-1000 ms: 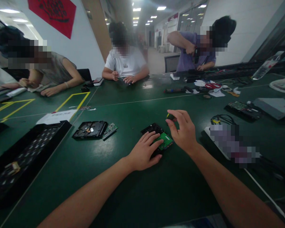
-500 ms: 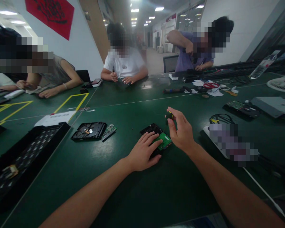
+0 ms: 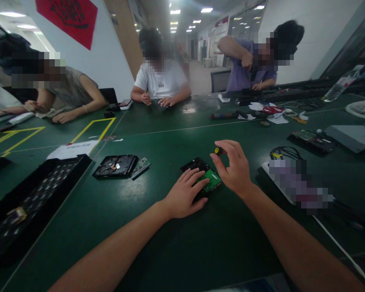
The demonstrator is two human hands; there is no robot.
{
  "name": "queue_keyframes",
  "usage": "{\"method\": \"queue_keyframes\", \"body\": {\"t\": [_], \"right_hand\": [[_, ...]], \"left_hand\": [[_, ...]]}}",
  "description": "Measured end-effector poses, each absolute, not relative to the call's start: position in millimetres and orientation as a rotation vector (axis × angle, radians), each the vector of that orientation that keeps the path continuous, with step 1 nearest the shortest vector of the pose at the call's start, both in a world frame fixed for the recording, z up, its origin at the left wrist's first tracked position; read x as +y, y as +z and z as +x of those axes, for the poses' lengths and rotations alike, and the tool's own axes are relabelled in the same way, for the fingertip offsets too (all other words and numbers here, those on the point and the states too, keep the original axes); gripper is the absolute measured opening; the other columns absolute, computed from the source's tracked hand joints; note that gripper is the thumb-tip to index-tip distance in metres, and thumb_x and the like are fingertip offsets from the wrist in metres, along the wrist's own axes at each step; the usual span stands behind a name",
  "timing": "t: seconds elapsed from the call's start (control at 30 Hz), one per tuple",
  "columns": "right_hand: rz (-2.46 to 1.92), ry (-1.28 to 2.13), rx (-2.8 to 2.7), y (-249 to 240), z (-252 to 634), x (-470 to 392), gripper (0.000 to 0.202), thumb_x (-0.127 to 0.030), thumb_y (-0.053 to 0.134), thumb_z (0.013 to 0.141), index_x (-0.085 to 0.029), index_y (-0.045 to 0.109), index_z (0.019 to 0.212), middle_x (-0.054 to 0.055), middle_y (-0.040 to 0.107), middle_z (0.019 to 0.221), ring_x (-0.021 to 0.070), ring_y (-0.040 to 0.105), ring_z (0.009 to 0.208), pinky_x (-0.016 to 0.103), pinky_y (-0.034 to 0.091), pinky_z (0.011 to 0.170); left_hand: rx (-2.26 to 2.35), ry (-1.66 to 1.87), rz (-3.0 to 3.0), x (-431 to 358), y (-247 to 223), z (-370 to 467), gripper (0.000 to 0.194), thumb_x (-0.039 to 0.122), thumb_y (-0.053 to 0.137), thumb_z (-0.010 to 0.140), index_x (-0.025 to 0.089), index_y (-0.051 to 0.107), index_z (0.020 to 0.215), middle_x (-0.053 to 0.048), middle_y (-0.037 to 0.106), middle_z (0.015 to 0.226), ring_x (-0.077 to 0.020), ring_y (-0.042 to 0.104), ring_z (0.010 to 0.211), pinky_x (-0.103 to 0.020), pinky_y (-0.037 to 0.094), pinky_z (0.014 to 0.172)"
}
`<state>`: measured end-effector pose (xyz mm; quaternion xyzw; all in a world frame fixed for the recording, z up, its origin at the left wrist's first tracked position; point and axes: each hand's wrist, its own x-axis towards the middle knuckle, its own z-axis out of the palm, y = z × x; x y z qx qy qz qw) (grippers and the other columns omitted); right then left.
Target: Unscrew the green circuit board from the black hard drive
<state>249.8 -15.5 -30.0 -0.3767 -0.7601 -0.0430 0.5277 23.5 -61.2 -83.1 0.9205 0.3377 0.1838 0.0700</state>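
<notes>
My left hand (image 3: pixel 187 194) lies with fingers spread across a hard drive (image 3: pixel 195 164), pressing it to the table. A green circuit board (image 3: pixel 212 177) shows on the drive's right part, partly under my fingertips. Just above the drive's right side, my right hand (image 3: pixel 235 167) pinches the black and yellow handle of a small screwdriver (image 3: pixel 217 150) between thumb and fingers. Its shaft is too thin and dark to follow, so I cannot tell whether the tip touches the drive.
Left of the drive lie another hard drive (image 3: pixel 114 166) and a loose circuit board (image 3: pixel 141 167). A long black tray (image 3: pixel 53 178) stands farther left. To the right are a blurred white-edged object (image 3: pixel 295 182), another drive (image 3: pixel 312 142) and a grey box (image 3: pixel 354 138). Three people work across the table.
My right hand has tilted the screwdriver, so the yellow end of its handle now faces me. My left hand stays on the drive. The whole view has shifted slightly.
</notes>
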Motion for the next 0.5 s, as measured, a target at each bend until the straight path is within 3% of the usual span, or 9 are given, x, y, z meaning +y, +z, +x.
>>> {"method": "queue_keyframes", "body": {"t": [0.1, 0.27, 0.5], "right_hand": [[-0.914, -0.144, -1.79, -30.9, 251.3, -14.5, 0.031, -0.03, 0.063, 0.102, -0.03, 0.063, 0.134, 0.011, 0.065, 0.119, 0.0283, 0.067, 0.109, 0.049, 0.062, 0.093], [-0.893, -0.115, -1.825, -32.2, 251.3, -13.4, 0.04, -0.022, 0.049, 0.107, -0.029, 0.055, 0.146, 0.012, 0.066, 0.132, 0.0288, 0.065, 0.122, 0.052, 0.057, 0.104], [-0.921, -0.174, -1.764, -28.3, 250.1, -16.7, 0.029, -0.03, 0.066, 0.101, -0.03, 0.065, 0.13, 0.01, 0.063, 0.113, 0.026, 0.067, 0.1, 0.046, 0.062, 0.088]], "left_hand": [[1.018, 0.558, 2.774, -61.5, -82.5, 23.3, 0.066, 0.045, 0.066, 0.097, 0.02, 0.05, 0.156, -0.017, 0.044, 0.165, -0.0373, 0.035, 0.158, -0.061, 0.028, 0.13], [1.025, 0.544, 2.776, -61.8, -79.5, 23.5, 0.064, 0.045, 0.063, 0.099, 0.019, 0.05, 0.156, -0.017, 0.044, 0.165, -0.0368, 0.033, 0.158, -0.06, 0.028, 0.131], [1.023, 0.545, 2.774, -62.2, -79.8, 24.0, 0.064, 0.045, 0.064, 0.098, 0.02, 0.05, 0.156, -0.016, 0.044, 0.165, -0.0366, 0.034, 0.158, -0.061, 0.028, 0.131]]}}
